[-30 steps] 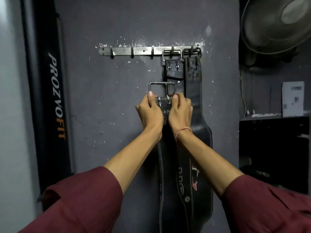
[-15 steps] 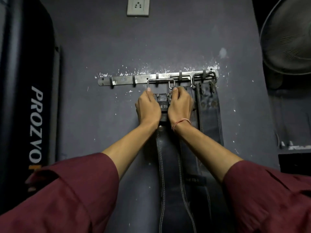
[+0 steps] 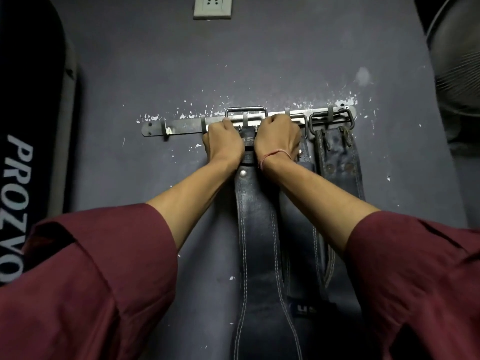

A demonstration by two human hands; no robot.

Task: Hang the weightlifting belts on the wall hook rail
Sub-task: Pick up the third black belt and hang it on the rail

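Observation:
A metal hook rail [image 3: 181,125] is fixed across the dark grey wall. Both hands grip the top of a black stitched weightlifting belt [image 3: 255,229]: my left hand [image 3: 224,142] on its left side, my right hand [image 3: 278,140] on its right. The belt's steel buckle [image 3: 246,109] stands at the rail, its top bar just above a middle hook. A second dark belt [image 3: 305,222] hangs right behind it, partly hidden by my right arm. A worn third belt [image 3: 337,157] hangs by its buckle from the rightmost hooks.
Two bare hooks remain at the rail's left end [image 3: 164,131]. A wall socket [image 3: 212,7] sits above. A black padded PROZVOFIT bag [image 3: 20,141] stands at the left. A fan [image 3: 457,55] is at the right edge.
Both hands lifted the belt from below the rail up to it; the buckle now sits at a middle hook. The camera tilted and came closer.

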